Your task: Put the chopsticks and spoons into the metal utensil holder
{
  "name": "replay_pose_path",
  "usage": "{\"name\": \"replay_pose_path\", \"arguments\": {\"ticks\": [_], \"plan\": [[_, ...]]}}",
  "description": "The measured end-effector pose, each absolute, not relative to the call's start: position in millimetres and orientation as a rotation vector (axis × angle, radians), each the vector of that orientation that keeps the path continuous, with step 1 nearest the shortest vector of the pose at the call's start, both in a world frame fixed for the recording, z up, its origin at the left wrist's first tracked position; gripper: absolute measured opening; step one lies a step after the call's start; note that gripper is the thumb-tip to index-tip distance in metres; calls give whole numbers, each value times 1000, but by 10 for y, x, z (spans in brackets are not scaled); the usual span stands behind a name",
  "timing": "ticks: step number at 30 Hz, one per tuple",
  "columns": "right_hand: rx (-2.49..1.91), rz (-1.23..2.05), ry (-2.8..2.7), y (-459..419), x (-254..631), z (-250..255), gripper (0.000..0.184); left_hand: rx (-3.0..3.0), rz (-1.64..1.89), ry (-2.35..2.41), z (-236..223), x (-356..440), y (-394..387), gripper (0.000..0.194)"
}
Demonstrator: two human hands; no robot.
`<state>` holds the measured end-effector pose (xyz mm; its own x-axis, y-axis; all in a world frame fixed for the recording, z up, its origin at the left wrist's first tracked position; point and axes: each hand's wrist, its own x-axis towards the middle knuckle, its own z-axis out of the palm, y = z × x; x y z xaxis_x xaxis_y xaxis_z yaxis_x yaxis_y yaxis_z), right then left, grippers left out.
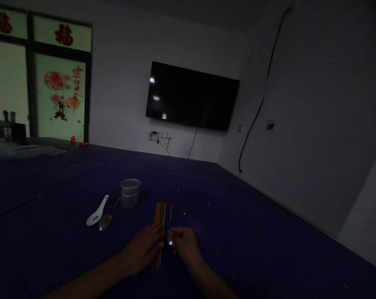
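Note:
A bundle of wooden chopsticks (158, 214) lies lengthwise on the dark purple surface. My left hand (142, 249) is closed across the middle of the bundle from the left, its fingertips reaching the right side. Just right of the chopsticks is a small metal spoon (170, 216), bowl toward me and handle pointing away. My right hand (185, 246) pinches this spoon at its bowl, which is partly hidden. To the left, a grey metal cup (130, 195) stands upright. Beside it lie a larger metal spoon (105, 222) and a white ceramic spoon (96, 217) with a blue mark.
The purple surface (262, 249) runs back to the walls. A black television (192, 97) hangs on the far wall above sockets (164, 136). A dark cable (262, 97) drops down the right wall. Clear plastic sheeting (22, 151) and small orange objects (83, 143) lie far left.

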<state>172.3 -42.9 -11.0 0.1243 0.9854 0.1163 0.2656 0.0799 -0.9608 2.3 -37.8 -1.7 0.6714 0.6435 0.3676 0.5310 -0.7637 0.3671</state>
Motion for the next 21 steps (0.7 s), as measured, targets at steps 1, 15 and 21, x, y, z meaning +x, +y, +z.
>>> {"name": "replay_pose_path", "arguments": {"ticks": [1,15,21], "plan": [[-1400,886,-1350,-423,1727,-116,20,2653,724,949,-27,22,-377,36],[-1452,595,-1748,-436,1782,-19,24,2597,769,947,-112,18,-338,35],[-1492,488,-1753,-470,1766,-46,27,2573,729,982,-66,31,-381,38]]}}
